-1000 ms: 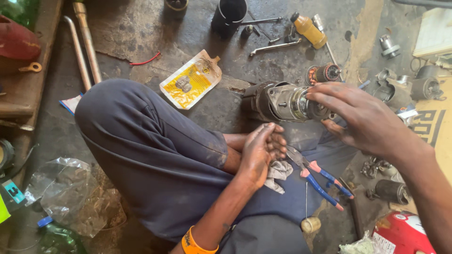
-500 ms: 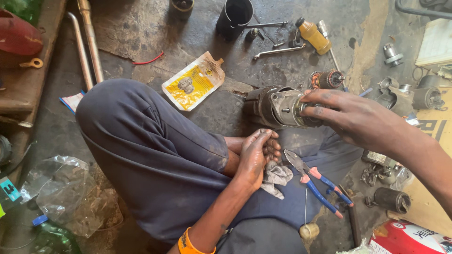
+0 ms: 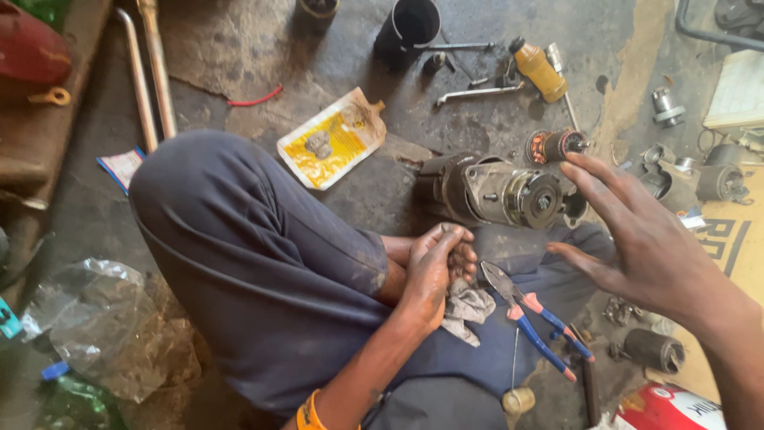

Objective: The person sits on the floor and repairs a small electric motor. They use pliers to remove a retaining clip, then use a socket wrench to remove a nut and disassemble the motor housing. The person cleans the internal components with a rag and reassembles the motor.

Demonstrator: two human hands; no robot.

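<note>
The right hand (image 3: 645, 239), fingers spread and holding nothing, hovers just right of the motor (image 3: 497, 191) lying on the floor at upper centre. The left hand (image 3: 434, 275) is curled around a grey rag (image 3: 469, 306) in the lap, beside the pliers (image 3: 537, 318). The work looks to be between grips on the motor; taking it up again calls for closing the free hand around its end.

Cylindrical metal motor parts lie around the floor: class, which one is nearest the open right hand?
The large starter motor lying on its side just left of the right hand; the small copper-wound armature lies farther up.
</note>
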